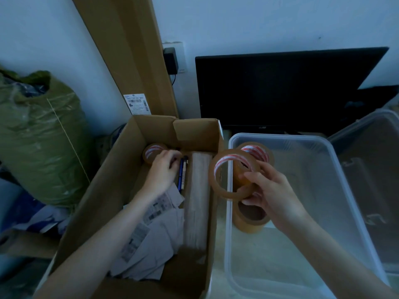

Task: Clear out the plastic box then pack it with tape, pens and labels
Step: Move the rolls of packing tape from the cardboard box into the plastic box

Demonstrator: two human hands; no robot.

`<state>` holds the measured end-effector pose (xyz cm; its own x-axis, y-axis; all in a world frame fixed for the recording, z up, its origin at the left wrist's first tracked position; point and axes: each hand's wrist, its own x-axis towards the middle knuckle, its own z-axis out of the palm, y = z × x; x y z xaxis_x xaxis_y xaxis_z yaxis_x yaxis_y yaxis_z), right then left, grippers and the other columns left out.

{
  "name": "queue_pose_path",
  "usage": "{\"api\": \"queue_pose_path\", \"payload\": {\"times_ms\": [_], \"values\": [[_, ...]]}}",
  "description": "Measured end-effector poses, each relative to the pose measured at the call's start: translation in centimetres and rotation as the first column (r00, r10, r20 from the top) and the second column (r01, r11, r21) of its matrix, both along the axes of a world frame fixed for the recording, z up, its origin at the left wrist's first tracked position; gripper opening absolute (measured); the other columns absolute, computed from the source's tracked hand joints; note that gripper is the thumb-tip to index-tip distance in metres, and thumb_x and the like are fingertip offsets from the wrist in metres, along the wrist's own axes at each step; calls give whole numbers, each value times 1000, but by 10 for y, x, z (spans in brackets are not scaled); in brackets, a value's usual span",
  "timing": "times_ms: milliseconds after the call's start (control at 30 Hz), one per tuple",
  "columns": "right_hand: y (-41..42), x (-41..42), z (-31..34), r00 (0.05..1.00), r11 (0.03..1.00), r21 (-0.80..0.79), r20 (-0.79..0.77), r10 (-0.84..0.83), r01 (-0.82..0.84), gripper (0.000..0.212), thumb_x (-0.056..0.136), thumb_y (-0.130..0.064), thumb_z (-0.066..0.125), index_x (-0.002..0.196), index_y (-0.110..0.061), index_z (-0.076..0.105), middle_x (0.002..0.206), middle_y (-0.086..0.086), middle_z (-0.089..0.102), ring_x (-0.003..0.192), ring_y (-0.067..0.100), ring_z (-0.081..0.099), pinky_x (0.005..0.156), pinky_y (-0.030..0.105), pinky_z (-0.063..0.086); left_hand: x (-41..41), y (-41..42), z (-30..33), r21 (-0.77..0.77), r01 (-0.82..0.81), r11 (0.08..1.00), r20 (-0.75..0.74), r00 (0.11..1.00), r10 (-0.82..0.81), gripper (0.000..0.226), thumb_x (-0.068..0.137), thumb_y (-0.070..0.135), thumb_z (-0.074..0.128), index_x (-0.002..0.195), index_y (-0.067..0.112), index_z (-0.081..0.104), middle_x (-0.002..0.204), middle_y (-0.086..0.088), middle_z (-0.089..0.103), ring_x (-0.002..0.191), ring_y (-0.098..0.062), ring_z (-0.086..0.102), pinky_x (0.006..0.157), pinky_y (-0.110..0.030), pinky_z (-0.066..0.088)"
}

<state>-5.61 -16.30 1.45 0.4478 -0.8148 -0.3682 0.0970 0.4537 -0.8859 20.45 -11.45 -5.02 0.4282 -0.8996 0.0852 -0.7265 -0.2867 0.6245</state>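
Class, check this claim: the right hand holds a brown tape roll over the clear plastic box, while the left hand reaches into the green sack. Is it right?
One detail is wrong. In the head view the left hand reaches into the open cardboard box, not the green sack. The right hand does hold a brown tape roll over the clear plastic box.

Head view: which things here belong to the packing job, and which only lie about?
Job: plastic box; tape roll in right hand; tape roll inside the box; pens by left hand; labels.
Lying about: monitor; green sack.
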Motion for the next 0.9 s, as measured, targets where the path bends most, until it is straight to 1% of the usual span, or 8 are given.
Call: {"api": "queue_pose_path", "payload": {"times_ms": [100, 200, 300, 367, 467, 600, 700, 900], "values": [[-2, 1, -3, 1000, 1000, -2, 3, -15, 15, 23, 92, -3, 54, 111, -14, 62, 90, 17, 62, 54, 18, 63, 43, 24, 51, 45, -30, -39, 314, -89, 945, 243, 970, 11, 40, 95, 19, 48, 135, 15, 46, 138, -9, 47, 128, -27, 42, 104, -40, 35], [-2, 1, -8, 1000, 1000, 5, 0, -10, 10, 24, 93, -5, 54, 112, -16, 63, 84, 17, 62, 54, 19, 62, 41, 23, 49, 65, -40, -65, 522, -178, 835, 337, 942, -10, 48, 97, 22, 45, 142, 12, 33, 140, -16, 43, 128, -33, 42, 103, -43, 37], [0, 0, -12, 1000, 1000, 10, -17, -5, 5, 24, 92, -5, 54, 113, -14, 62, 74, 19, 61, 53, 19, 61, 41, 22, 48, 67, -41, -83, 479, -230, 847, 390, 920, 29, 47, 95, 9, 45, 140, 9, 32, 134, -18, 47, 120, -33, 49, 96, -39, 44], [0, -1, -14, 1000, 1000, 13, -20, -9, 10, 23, 92, -5, 55, 111, -14, 63, 70, 16, 61, 53, 17, 61, 41, 23, 47, 67, -41, -89, 431, -264, 863, 423, 904, 66, 47, 93, 4, 46, 139, 6, 35, 135, -18, 48, 123, -30, 48, 100, -37, 42], [2, -1, -15, 999, 1000, 28, -32, 3, -2, 22, 93, -6, 54, 111, -14, 64, 69, 15, 60, 53, 16, 60, 43, 24, 47, 65, -38, -91, 509, -273, 816, 483, 875, -9, 53, 92, 3, 48, 143, 4, 32, 143, -18, 38, 130, -30, 40, 105, -36, 37], [5, 2, -13, 999, 1000, 26, -35, 17, -16, 24, 92, -7, 55, 112, -17, 64, 81, 14, 63, 56, 16, 61, 44, 24, 48, 64, -30, -91, 567, -213, 796, 458, 885, -89, 58, 90, 8, 54, 143, 8, 33, 144, -15, 35, 128, -30, 43, 99, -37, 44], [8, 2, -11, 999, 1000, 16, -27, 17, -16, 26, 92, -7, 55, 113, -19, 64, 83, 13, 63, 56, 14, 60, 44, 23, 48, 57, -18, -75, 495, -203, 845, 417, 909, -26, 57, 87, 13, 60, 140, 12, 39, 142, -11, 38, 128, -28, 42, 97, -39, 45], [10, -8, -10, 998, 999, -27, -52, -22, 20, 22, 92, -8, 56, 105, -24, 65, 81, 13, 67, 60, 18, 64, 44, 23, 48, 7, 27, -13, 87, -113, 990, 357, 931, 75, 38, 92, 21, 59, 128, 9, 53, 129, -6, 46, 115, -20, 51, 91, -32, 46]]}}
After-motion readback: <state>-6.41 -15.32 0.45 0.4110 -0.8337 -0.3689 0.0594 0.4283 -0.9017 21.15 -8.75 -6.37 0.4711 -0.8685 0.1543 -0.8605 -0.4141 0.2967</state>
